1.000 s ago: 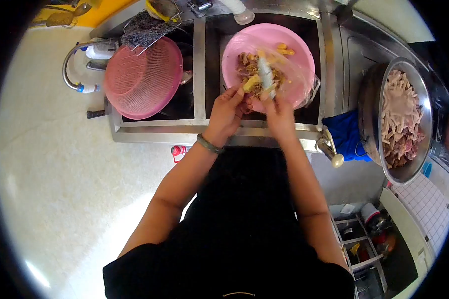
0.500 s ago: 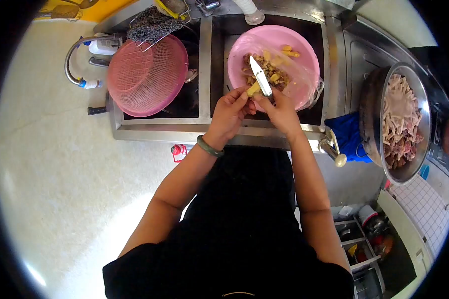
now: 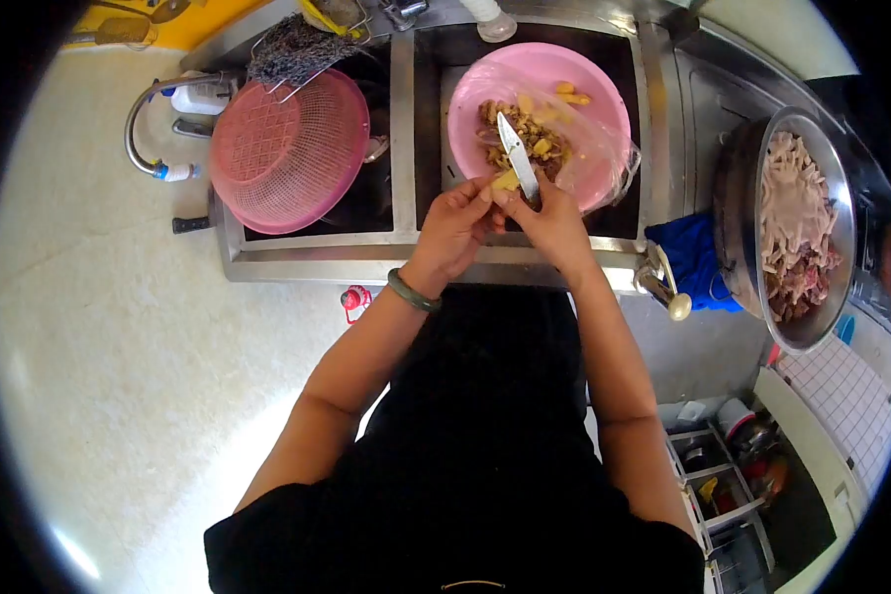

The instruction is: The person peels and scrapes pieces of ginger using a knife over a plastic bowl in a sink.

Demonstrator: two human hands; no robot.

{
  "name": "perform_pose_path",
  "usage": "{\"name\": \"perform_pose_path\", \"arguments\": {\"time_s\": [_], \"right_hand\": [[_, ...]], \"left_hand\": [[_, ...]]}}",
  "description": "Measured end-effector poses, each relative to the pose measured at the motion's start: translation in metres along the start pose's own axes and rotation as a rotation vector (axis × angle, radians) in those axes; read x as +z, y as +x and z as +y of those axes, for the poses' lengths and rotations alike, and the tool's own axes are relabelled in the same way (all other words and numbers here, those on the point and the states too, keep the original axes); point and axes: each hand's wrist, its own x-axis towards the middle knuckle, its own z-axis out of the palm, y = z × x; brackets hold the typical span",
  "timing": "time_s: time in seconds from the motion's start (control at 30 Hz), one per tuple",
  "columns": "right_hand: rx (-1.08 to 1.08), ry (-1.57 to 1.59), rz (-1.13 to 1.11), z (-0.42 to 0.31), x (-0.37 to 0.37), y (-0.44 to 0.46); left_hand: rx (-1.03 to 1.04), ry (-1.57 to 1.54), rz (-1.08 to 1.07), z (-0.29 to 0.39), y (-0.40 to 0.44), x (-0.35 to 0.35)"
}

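My left hand [image 3: 453, 228] pinches a yellow piece, which looks like ginger [image 3: 506, 181], above the near edge of a pink basin [image 3: 596, 91]. A knife [image 3: 517, 153] is gripped in my right hand [image 3: 554, 223], its white blade pointing up and away over the basin and its lower end at the yellow piece. Inside the basin a clear plastic bag [image 3: 589, 144] lies around brown and yellow scraps [image 3: 544, 147]. Two yellow pieces [image 3: 572, 94] rest near the basin's far right side. The knife's handle is mostly hidden by my right hand.
A pink colander [image 3: 287, 153] sits over the left sink, beside a curved faucet [image 3: 132, 129] and a wire rack [image 3: 297, 54]. At the right, a steel bowl [image 3: 841, 188] holds pale strips and reddish meat, near a blue cloth [image 3: 693, 259]. A metal lever [image 3: 675, 297] juts from the front edge.
The knife was blurred at first with its blade more upright; it now tilts to the upper left. My right thumb has come against the yellow piece. The whole view has shifted slightly.
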Motion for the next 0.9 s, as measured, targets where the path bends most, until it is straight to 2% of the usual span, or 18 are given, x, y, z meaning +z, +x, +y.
{"name": "perform_pose_path", "arguments": {"time_s": [0.17,0.27,0.37,0.53,0.77,0.87,0.9], "right_hand": [[-0.071,-0.069,0.069,0.008,0.006,-0.003],[-0.025,-0.216,0.043,0.001,0.000,-0.005],[-0.093,-0.124,0.096,-0.002,0.001,-0.009],[-0.092,-0.320,0.162,-0.003,0.002,-0.011],[-0.167,-0.420,0.207,0.013,0.013,-0.008],[-0.236,-0.427,0.143,0.007,0.016,-0.014],[-0.192,-0.252,0.131,0.005,0.016,-0.016]], "left_hand": [[-0.010,0.036,0.013,0.001,-0.001,0.001],[-0.007,0.057,0.024,-0.001,-0.002,0.004],[-0.004,0.084,0.032,-0.001,-0.001,0.006],[0.031,0.042,0.039,-0.010,0.003,0.010],[0.097,0.048,0.232,-0.018,-0.001,0.024],[0.073,-0.043,0.265,-0.023,0.000,0.022],[0.034,-0.096,0.261,-0.021,0.002,0.019]]}}
